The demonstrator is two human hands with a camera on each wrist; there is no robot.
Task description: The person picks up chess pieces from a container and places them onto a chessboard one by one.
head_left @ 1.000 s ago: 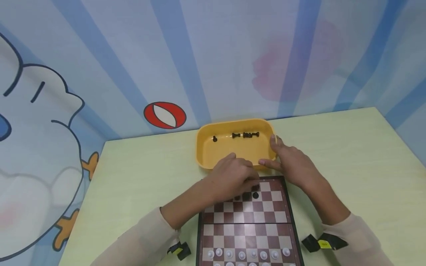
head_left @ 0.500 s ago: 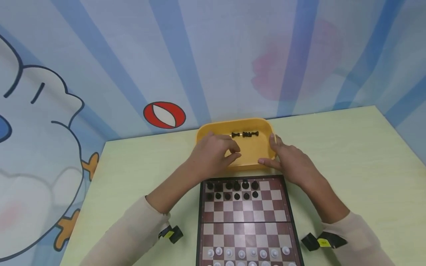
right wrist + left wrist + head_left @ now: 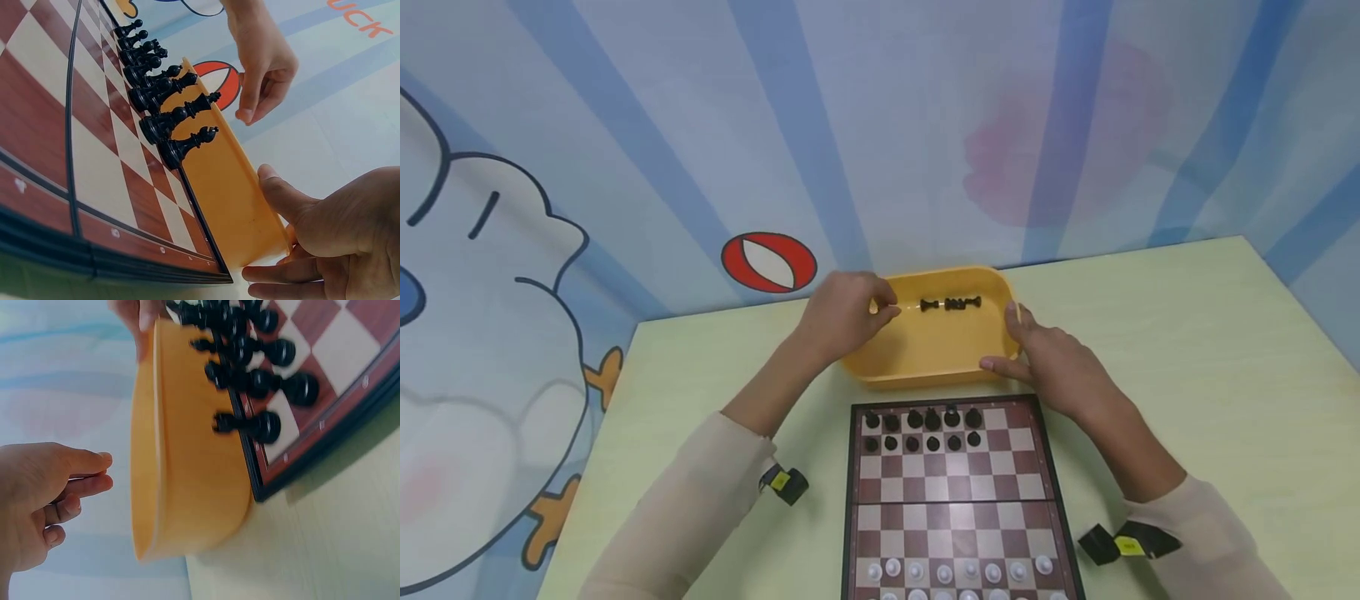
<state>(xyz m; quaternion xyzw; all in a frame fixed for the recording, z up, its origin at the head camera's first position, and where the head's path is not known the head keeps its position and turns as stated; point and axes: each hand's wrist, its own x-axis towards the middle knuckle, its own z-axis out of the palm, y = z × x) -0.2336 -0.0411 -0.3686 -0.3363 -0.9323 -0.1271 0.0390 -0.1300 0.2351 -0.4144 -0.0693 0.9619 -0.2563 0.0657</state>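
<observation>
My left hand [image 3: 850,312] is over the left end of a yellow plastic tray [image 3: 936,358], thumb and forefinger close together. In the left wrist view the left hand [image 3: 53,494] shows loosely bent fingers with no piece visible between them. My right hand [image 3: 1063,367] holds the tray's right corner, its thumb [image 3: 284,194] at the rim. Black chess pieces [image 3: 951,303] lie in the tray along its back side. Directly in front is a brown and white chessboard [image 3: 955,479], with black chessmen [image 3: 932,418] standing in two rows at its far end.
White chessmen [image 3: 943,573] stand at the board's near end, partly cut off by the frame. The pale yellow-green table [image 3: 1180,333] extends to both sides. A patterned blue wall [image 3: 910,125] rises right behind the tray.
My left hand has moved from the board's far rows up and left to the tray's left end, now covering the small black piece there. My right hand stays at the tray's corner.
</observation>
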